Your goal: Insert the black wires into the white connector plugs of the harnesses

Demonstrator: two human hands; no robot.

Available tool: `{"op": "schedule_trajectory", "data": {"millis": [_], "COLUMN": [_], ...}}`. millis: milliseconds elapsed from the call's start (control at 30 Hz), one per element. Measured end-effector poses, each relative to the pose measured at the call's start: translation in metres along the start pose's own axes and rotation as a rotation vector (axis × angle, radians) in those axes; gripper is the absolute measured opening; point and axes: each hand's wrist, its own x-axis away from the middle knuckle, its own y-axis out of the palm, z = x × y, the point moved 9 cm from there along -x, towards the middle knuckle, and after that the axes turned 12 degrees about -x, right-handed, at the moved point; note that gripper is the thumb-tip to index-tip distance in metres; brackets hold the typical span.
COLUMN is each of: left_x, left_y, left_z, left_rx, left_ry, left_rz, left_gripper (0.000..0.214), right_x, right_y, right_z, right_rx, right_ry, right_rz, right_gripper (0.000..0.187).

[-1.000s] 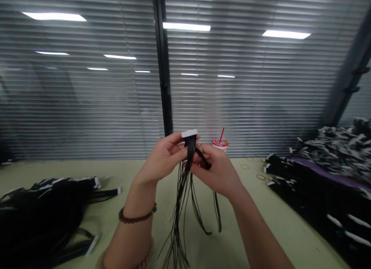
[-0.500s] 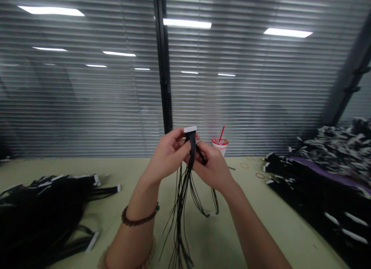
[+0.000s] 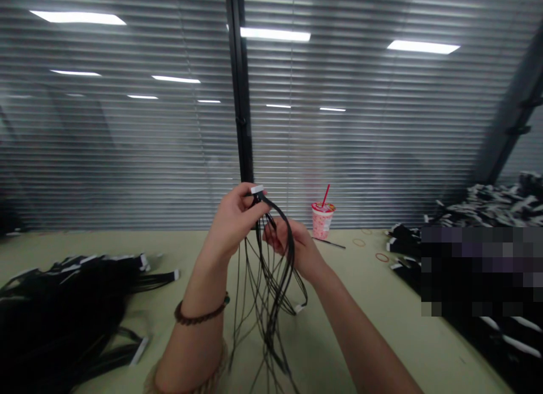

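Note:
My left hand (image 3: 235, 221) is raised above the table and pinches the top of a bundle of thin black wires (image 3: 271, 281) just under its white connector (image 3: 257, 189). The wires hang down in loose loops to the table. My right hand (image 3: 292, 244) sits just right of the bundle, fingers curled with several strands looping over them. A second small white connector (image 3: 299, 308) dangles at the end of one loop. A beaded bracelet (image 3: 199, 316) circles my left wrist.
A heap of black wire harnesses (image 3: 63, 303) lies at the left on the pale green table (image 3: 373, 320). More harnesses (image 3: 487, 213) pile up at the right. A pink cup with a red straw (image 3: 322, 219) stands by the blinds, rubber bands (image 3: 382, 257) near it.
Both hands shifted left and apart a little. The wires have spread from a tight straight bundle into open loops, and the white connector now sits lower in my left fingers.

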Motion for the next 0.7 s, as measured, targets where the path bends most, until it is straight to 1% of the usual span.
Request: {"op": "schedule_trajectory", "data": {"millis": [67,133,167,233,300,367,433,567,633,667,700], "left_x": [0.0,0.002,0.002,0.005,0.006,0.005,0.002,0.0,-0.001,0.0,0.0], "left_y": [0.005,0.011,0.014,0.018,0.02,0.016,0.009,-0.005,-0.013,-0.017,-0.021], "left_z": [-0.006,-0.008,-0.008,-0.008,-0.009,-0.01,-0.01,-0.013,-0.016,-0.017,-0.019], "left_rx": [0.048,0.1,0.132,0.194,0.222,0.225,0.213,0.17,0.146,0.131,0.119], "left_ry": [-0.056,-0.079,-0.085,-0.097,-0.112,-0.108,-0.087,-0.064,-0.08,-0.094,-0.108], "left_rz": [-0.112,-0.217,-0.266,-0.353,-0.404,-0.389,-0.34,-0.263,-0.238,-0.224,-0.204], "left_gripper": [0.022,0.023,0.023,0.022,0.021,0.018,0.016,0.016,0.016,0.016,0.016], "right_x": [-0.001,0.001,0.002,0.003,0.004,0.005,0.006,0.007,0.007,0.005,0.004], "right_y": [-0.002,-0.001,0.0,0.001,0.001,0.002,0.002,-0.004,-0.01,-0.017,-0.027], "right_z": [0.015,0.023,0.023,0.018,0.014,0.012,0.01,0.004,0.002,0.001,-0.003], "right_rx": [-0.19,-0.344,-0.407,-0.488,-0.517,-0.534,-0.555,-0.506,-0.444,-0.405,-0.357], "right_ry": [0.168,0.305,0.336,0.348,0.349,0.351,0.338,0.315,0.319,0.302,0.259], "right_rz": [0.029,0.035,0.025,-0.002,-0.036,-0.082,-0.12,-0.141,-0.119,-0.073,0.001], "right_gripper": [0.072,0.082,0.084,0.085,0.089,0.093,0.097,0.101,0.102,0.1,0.097]}}
